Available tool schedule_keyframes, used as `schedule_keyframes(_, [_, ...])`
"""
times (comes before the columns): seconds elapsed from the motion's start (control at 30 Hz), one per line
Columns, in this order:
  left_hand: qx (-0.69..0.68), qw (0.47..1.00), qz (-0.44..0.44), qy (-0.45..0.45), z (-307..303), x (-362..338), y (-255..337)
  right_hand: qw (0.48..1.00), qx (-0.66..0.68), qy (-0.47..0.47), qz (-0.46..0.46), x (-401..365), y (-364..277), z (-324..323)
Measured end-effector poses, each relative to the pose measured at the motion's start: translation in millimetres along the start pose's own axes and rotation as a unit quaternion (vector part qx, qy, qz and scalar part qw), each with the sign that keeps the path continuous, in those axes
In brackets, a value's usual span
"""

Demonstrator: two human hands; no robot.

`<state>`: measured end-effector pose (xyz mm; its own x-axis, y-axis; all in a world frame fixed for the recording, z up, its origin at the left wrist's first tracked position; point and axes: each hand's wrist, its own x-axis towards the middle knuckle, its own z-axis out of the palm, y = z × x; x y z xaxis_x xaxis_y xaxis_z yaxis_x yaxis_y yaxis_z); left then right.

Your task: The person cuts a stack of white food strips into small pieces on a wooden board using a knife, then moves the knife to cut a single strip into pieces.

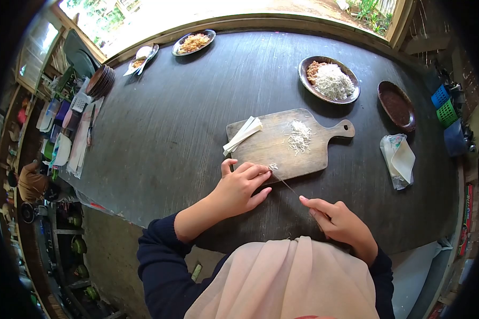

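Note:
A wooden cutting board [274, 139] with a handle lies on the dark table. Long white strips [243, 135] rest at its left side, and a small pile of short white shreds [299, 137] sits towards its right. My right hand [339, 222] is closed around a knife [285, 183], whose thin blade reaches to the board's near edge. Beside the blade tip, my left hand [242, 187] has its fingers bent over the near edge, next to a few white shreds [273, 167]. Whatever lies under those fingertips is hidden.
A plate of white shreds and brown food [304, 84] stands beyond the board. An empty brown oval dish [396, 106] and a plastic packet [397, 161] lie right. Two food dishes stand at the back left, near stacked brown plates [100, 81] on the dark table [159, 127].

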<state>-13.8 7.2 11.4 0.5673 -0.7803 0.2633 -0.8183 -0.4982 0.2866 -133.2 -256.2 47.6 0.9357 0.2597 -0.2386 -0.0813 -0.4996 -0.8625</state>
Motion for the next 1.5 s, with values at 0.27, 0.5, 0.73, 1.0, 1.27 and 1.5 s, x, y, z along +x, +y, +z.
schedule_keyframes(0.27, [0.006,1.000,0.002,-0.009,-1,0,-1,1.000,-0.004,0.003,-0.009,2,-1,4])
schedule_keyframes(0.5, [0.030,0.999,0.005,-0.022,-3,-1,1,0.999,-0.013,0.019,-0.034,8,2,8])
schedule_keyframes(0.73, [0.032,0.999,0.006,-0.016,-3,-1,2,0.999,-0.028,-0.020,0.013,-2,-2,-5])
schedule_keyframes(1.0, [0.006,1.000,-0.004,-0.011,0,-1,0,0.997,-0.048,0.030,-0.051,0,2,3])
schedule_keyframes(1.27, [0.013,1.000,0.000,-0.005,1,-1,1,1.000,0.015,-0.013,0.013,-1,-5,-2])
schedule_keyframes(1.5, [0.010,1.000,-0.001,-0.006,0,-1,2,0.999,0.036,-0.019,0.029,0,-2,0])
